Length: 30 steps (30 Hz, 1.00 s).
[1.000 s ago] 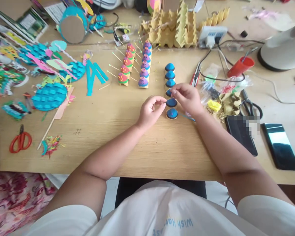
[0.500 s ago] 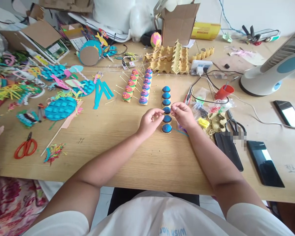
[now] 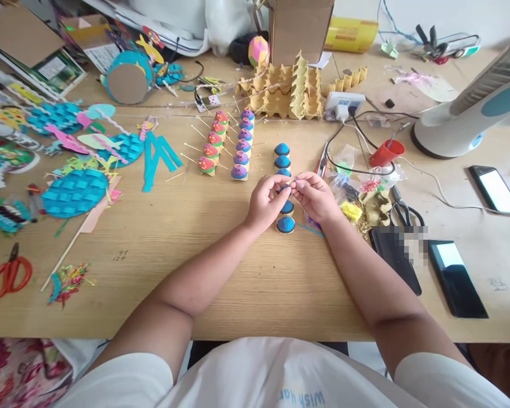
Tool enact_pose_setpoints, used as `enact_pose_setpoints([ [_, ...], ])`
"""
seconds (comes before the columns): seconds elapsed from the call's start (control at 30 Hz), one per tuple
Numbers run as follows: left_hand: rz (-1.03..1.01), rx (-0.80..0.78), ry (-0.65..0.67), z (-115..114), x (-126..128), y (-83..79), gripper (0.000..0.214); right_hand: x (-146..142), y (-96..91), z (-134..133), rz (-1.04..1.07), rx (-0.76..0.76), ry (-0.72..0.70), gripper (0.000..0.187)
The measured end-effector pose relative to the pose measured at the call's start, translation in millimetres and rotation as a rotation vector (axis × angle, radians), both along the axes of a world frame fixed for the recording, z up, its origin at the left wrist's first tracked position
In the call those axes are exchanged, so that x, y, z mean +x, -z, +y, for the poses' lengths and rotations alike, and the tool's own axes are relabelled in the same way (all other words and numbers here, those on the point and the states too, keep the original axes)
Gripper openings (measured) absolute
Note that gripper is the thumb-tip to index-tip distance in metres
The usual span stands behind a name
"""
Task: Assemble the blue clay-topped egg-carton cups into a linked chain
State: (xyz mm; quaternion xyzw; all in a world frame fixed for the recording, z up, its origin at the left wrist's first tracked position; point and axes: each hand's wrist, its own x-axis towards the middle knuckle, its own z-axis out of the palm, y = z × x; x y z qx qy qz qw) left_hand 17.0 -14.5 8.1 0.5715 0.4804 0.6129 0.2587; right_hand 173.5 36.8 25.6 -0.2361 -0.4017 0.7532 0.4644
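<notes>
**Blue domes in a row under our two hands**

Blue-painted cardboard domes (image 3: 282,149) stand in a single file on the wooden table (image 3: 246,272), and our hands meet right over the middle of that file. Our left hand (image 3: 267,199) has its fingers curled in, thumb and forefinger pinched together on something very small; we cannot tell what it is. Our right hand (image 3: 315,195) mirrors it, fingertips closed in a pinch and touching those of the left, with a thin pale sliver showing just where they join. Both hands hover over the row, so that some of the domes are hidden beneath them. The nearest dome (image 3: 285,225) sits just below our left hand, close to the wrist, and three more show beyond our knuckles.

Just to the left of the blue file we see two more rows of small painted figures (image 3: 238,156), purple and orange ones, with toothpicks lying about them. Further left lie teal paper strips (image 3: 158,154) and woven blue paper shapes (image 3: 74,192). A pair of red scissors (image 3: 6,275) rests near the table's left edge.

To the right of our right hand sit clear bags of small bits (image 3: 357,187), a red cup (image 3: 386,153) with a cable by it, black scissors (image 3: 403,212) and two dark phones (image 3: 457,277). Cut egg cartons (image 3: 293,93) stand behind the rows, and a white fan (image 3: 471,107) is at the far right.
</notes>
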Motion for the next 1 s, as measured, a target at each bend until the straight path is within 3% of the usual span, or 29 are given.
enact_pose_setpoints([
  [0.13,0.116,0.115,-0.016,2.6,-2.6,0.6,0.019,0.0,3.3,1.2,-0.013,0.041,0.029,0.032],
  [0.33,0.152,0.138,-0.030,7.1,-9.0,0.0,0.027,0.9,7.7,-0.8,-0.175,0.147,0.007,0.036],
  [0.6,-0.088,0.013,0.024,13.8,-11.4,8.6,0.023,-0.5,11.6,1.4,-0.152,0.209,-0.019,0.037],
  [0.8,-0.093,-0.030,0.041,13.0,-9.7,10.3,0.024,-0.3,11.4,3.1,-0.178,0.208,0.014,0.038],
  [1.0,-0.311,-0.118,0.090,12.5,-6.2,8.4,0.035,1.4,10.5,3.0,-0.160,0.216,0.023,0.038],
])
